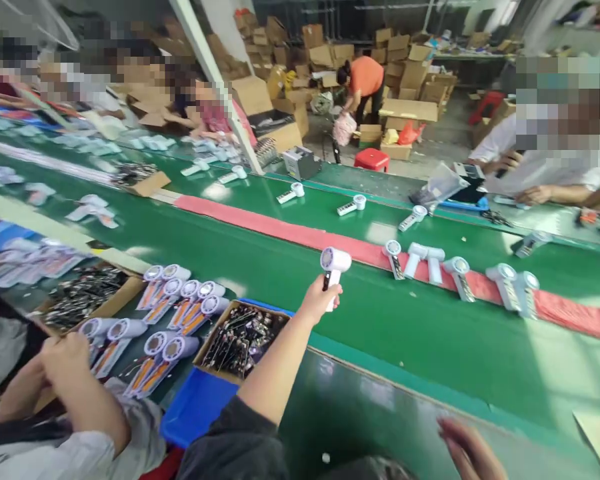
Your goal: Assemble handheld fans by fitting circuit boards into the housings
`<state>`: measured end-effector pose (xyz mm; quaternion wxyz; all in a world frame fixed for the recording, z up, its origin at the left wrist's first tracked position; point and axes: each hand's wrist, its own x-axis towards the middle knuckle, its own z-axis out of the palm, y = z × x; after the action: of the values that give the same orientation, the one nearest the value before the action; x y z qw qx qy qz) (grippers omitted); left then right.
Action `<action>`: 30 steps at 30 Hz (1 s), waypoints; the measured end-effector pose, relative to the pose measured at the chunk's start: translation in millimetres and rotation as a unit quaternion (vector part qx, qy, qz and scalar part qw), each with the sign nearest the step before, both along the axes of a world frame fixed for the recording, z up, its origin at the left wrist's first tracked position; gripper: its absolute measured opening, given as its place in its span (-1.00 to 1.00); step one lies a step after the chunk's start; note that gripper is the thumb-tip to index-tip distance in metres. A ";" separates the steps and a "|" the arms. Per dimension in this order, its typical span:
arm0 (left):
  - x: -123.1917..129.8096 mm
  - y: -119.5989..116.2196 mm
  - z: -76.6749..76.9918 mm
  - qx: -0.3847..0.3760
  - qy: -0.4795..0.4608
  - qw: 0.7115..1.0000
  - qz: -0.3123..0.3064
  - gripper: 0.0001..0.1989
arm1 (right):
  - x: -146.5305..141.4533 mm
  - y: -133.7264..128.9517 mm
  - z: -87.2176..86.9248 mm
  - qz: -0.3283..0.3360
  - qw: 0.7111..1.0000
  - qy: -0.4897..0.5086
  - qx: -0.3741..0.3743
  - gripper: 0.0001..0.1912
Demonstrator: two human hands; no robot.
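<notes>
My left hand (316,301) reaches out over the green conveyor belt, its fingers wrapped round the handle of a white handheld fan (337,260). The fan is upright, with its round head on top and a dark strip showing along the handle. Low at the right of the view, my right hand (467,448) is partly cut off by the frame edge. Its fingers are stretched out and slightly blurred, with nothing held in them. Several more handheld fans (457,273) lie on and beside the pink strip (280,230) on the belt, to the right of my left hand.
A cardboard box of small dark electronic parts (245,337) and a blue tray (195,410) are by my left arm. Fan bodies with orange insides (175,347) lie further left, near a co-worker's arms (75,380). Other people sit across the belt; cartons (400,73) are stacked behind.
</notes>
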<state>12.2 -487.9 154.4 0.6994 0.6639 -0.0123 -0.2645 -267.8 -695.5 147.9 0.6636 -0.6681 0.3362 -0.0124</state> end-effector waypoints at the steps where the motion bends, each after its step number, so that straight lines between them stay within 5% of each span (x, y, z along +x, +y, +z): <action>1: -29.5 -10.0 8.2 -0.036 0.011 0.999 -0.034 -0.80 | -11.6 12.3 11.1 0.002 1.000 -0.001 -0.021 -0.57; 5: -136.3 -26.4 45.3 -0.138 0.065 0.978 -0.142 -0.60 | -1.6 50.4 49.2 0.004 0.994 -0.106 -0.002 -0.43; 9: -189.7 -21.4 63.0 -0.200 0.096 0.958 -0.182 -0.41 | 14.0 59.2 69.4 0.021 0.971 -0.220 0.090 -0.37; 18: -214.0 -10.4 74.9 -0.135 0.045 0.971 -0.192 -0.33 | -47.4 62.8 62.9 -0.080 0.970 -0.196 0.122 -0.44; 30: -232.7 -5.5 86.0 -0.158 0.052 0.953 -0.255 -0.37 | -64.2 76.4 71.6 -0.098 0.956 -0.241 0.138 -0.48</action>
<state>-220.6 -493.4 240.4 0.7042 0.5051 -0.1861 -0.4629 -332.0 -619.2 219.5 0.8064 -0.5108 0.2288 -0.1911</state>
